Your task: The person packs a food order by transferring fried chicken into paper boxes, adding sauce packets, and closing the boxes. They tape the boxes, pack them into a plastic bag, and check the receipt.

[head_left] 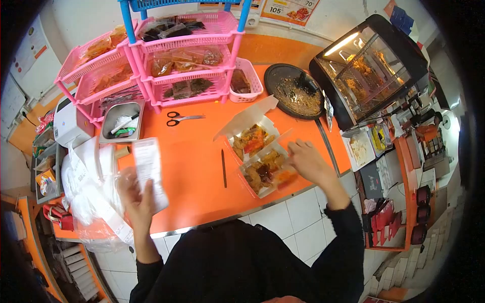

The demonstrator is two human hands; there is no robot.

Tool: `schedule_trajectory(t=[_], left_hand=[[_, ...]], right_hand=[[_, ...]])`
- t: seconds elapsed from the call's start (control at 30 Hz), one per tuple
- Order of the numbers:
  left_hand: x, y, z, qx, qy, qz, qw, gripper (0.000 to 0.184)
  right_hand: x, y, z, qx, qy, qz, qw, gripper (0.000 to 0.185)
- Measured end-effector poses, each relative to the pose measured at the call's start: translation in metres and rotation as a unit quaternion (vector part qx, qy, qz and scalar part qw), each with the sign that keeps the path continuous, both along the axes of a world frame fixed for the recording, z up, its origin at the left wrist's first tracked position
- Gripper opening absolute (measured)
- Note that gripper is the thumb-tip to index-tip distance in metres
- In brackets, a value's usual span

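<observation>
paper slip (148, 164) in left hand (137, 198)

One head-worn view looks forward and down (fairly close) over the counter (194, 136).

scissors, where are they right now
In the head view, the scissors lie on the orange counter, left of the image's centre, just in front of the pink rack and to the right of the metal tray.

Glossy orange tabletop (194, 146); pink plastic racks (187, 68); metal tray (107, 123).
</observation>
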State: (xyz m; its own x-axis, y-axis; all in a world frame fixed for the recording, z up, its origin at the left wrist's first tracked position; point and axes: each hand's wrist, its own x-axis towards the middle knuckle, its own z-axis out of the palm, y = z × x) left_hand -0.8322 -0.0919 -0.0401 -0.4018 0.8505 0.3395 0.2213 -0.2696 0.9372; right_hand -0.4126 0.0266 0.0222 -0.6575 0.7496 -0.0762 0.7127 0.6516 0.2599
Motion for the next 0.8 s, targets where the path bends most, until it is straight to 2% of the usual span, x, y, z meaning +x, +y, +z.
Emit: schedule_trajectory(t=[0.03,0.07,0.1,0.17,0.23,0.27,0.3,0.33,0.37,0.43,0.47,0.53,0.63,0.7,0.73,0.8], left_hand=[[0.004,0.007,-0.012,-0.011,0.096,-0.053,0.994,0.051],[0.012,0.014,-0.024,-0.048,0.070,-0.097,0.992,0.049],[0.023,0.018,-0.034,-0.085,0.041,-0.138,0.986,0.048],[0.048,0.018,-0.042,-0.165,-0.204,-0.178,0.948,0.063],[0.053,0.011,-0.053,-0.254,-0.361,-0.212,0.872,0.071],[0.053,0.009,-0.075,-0.227,-0.324,-0.227,0.890,0.077],[0.052,0.009,-0.107,-0.166,-0.157,-0.186,0.956,0.080],[0.042,0.010,-0.127,-0.151,0.021,-0.175,0.973,0.081],[0.032,0.007,-0.136,-0.134,0.198,-0.161,0.958,0.084],[0.021,0.004,-0.117,-0.232,0.301,-0.155,0.912,0.092],[0.019,0.003,-0.110,-0.283,0.344,-0.151,0.883,0.098],[0.008,0.001,-0.115,-0.257,0.392,-0.108,0.877,0.108],[-0.004,-0.001,-0.129,-0.238,0.414,-0.088,0.874,0.121],[-0.002,0.000,-0.132,-0.253,0.416,-0.102,0.867,0.125],[-0.002,0.000,-0.133,-0.262,0.428,-0.103,0.859,0.133],[-0.004,0.001,-0.134,-0.253,0.423,-0.102,0.864,0.136]], right_hand=[[0.002,0.007,-0.031,0.033,0.030,-0.013,0.999,0.005],[0.000,0.011,-0.047,0.067,0.060,-0.023,0.996,0.007],[-0.009,0.006,-0.042,0.059,0.145,-0.055,0.986,0.009],[-0.031,-0.016,-0.028,0.032,0.309,-0.116,0.944,0.013],[-0.047,-0.045,-0.050,-0.064,0.465,-0.131,0.873,0.013],[-0.061,-0.057,-0.061,-0.112,0.539,-0.140,0.823,0.015],[-0.088,-0.066,-0.070,-0.167,0.577,-0.140,0.787,0.019],[-0.117,-0.073,-0.077,-0.220,0.611,-0.141,0.747,0.024],[-0.140,-0.075,-0.094,-0.182,0.532,-0.138,0.816,0.029],[-0.177,-0.075,-0.147,-0.097,0.350,-0.127,0.923,0.040],[-0.190,-0.073,-0.162,-0.053,0.317,-0.154,0.934,0.043],[-0.216,-0.062,-0.181,0.040,0.247,-0.200,0.947,0.049],[-0.222,-0.041,-0.187,-0.074,0.273,-0.273,0.919,0.053],[-0.218,-0.042,-0.180,-0.102,0.255,-0.251,0.928,0.054],[-0.216,-0.041,-0.176,-0.115,0.247,-0.240,0.932,0.055],[-0.208,-0.039,-0.180,-0.226,0.292,-0.210,0.905,0.056]])
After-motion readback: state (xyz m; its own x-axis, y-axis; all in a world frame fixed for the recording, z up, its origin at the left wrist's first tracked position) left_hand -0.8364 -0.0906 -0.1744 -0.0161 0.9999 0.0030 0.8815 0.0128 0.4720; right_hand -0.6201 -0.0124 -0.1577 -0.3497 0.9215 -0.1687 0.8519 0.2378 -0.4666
